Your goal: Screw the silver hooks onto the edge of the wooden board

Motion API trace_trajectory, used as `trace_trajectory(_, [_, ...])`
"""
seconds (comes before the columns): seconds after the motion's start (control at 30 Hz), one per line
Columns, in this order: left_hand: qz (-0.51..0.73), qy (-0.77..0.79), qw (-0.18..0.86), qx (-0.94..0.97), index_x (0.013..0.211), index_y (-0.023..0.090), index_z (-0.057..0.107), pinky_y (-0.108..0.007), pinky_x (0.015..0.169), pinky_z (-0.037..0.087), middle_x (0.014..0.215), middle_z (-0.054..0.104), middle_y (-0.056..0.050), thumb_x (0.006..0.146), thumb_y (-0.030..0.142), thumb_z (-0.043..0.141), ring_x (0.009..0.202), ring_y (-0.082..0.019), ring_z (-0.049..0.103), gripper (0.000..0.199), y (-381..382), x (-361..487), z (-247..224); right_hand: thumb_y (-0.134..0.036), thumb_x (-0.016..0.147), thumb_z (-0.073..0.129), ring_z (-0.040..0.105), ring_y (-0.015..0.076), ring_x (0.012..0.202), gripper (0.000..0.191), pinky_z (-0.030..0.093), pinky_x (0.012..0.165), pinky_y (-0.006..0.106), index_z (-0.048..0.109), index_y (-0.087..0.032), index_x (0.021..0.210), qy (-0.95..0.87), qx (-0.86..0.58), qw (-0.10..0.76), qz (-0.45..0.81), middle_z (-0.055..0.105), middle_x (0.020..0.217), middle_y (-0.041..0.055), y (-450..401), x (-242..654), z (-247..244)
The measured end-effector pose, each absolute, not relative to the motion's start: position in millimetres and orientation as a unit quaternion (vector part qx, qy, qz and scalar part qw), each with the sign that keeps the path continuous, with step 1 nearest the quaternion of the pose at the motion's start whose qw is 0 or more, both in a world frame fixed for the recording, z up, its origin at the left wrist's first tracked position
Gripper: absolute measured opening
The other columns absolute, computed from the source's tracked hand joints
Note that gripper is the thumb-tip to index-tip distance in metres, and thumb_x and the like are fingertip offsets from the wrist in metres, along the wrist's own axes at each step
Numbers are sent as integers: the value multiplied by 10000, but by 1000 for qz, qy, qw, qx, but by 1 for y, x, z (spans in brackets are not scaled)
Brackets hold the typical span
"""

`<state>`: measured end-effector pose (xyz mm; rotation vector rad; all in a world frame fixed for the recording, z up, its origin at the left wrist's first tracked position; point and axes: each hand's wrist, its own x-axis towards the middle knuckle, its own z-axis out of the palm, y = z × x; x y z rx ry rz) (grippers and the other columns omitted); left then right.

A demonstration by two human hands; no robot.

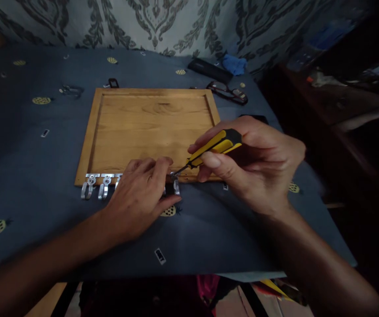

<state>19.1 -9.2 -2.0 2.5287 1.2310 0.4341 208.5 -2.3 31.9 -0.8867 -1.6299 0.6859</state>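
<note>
A wooden board with a raised frame (153, 132) lies flat on the table. Along its near edge runs a metal hook rail (106, 178), its silver hooks hanging over the side. My left hand (139, 189) covers the middle of the rail, fingers on top and thumb below near the rightmost visible hook (176, 187), holding it against the frame. My right hand (262, 163) grips a yellow and black screwdriver (216, 147). Its shaft slants down to the left, with the tip at the rail beside my left fingertips. Any screw under the tip is too small to make out.
Behind the board's right corner lie eyeglasses (229, 92), a black case (210, 70) and a blue cloth (235, 64). A small dark metal piece (71, 90) and a dark buckle-like piece (113, 82) lie farther left. A patterned curtain (156, 26) hangs behind the blue tablecloth (44, 176).
</note>
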Motion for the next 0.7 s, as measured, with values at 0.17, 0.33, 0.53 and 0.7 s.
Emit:
trace_trajectory(0.17, [148, 426, 150, 880, 1170, 160, 457, -491, 882, 481, 1097, 668, -98, 824, 384, 742, 1028, -330, 623, 501, -10, 19, -1, -321, 735, 842, 598, 118, 457, 194, 474, 376, 265, 666, -254, 782, -684, -372, 560, 283, 688, 736, -25, -2, 206, 31])
trace_trajectory(0.33, [156, 420, 138, 884, 1159, 156, 472, -483, 880, 483, 1116, 673, -108, 823, 373, 744, 1025, -324, 625, 483, -10, 19, -2, -382, 675, 879, 573, 124, 517, 312, 440, 396, 266, 599, -255, 727, -680, -371, 583, 246, 650, 711, -31, 0, 203, 25])
trace_trajectory(0.53, [152, 423, 126, 884, 1158, 150, 476, -467, 855, 490, 1107, 674, -118, 824, 376, 743, 979, -306, 629, 484, -9, 20, -3, -379, 681, 875, 585, 123, 539, 307, 494, 428, 270, 701, -286, 916, -697, -362, 559, 264, 688, 817, -16, -1, 208, 27])
trace_trajectory(0.7, [158, 425, 132, 881, 1148, 155, 472, -464, 844, 497, 1063, 682, -99, 797, 372, 771, 959, -303, 633, 509, -9, 20, -1, -354, 795, 782, 646, 156, 607, 208, 564, 523, 306, 753, -282, 987, -737, -352, 502, 284, 730, 886, 15, -1, 214, 37])
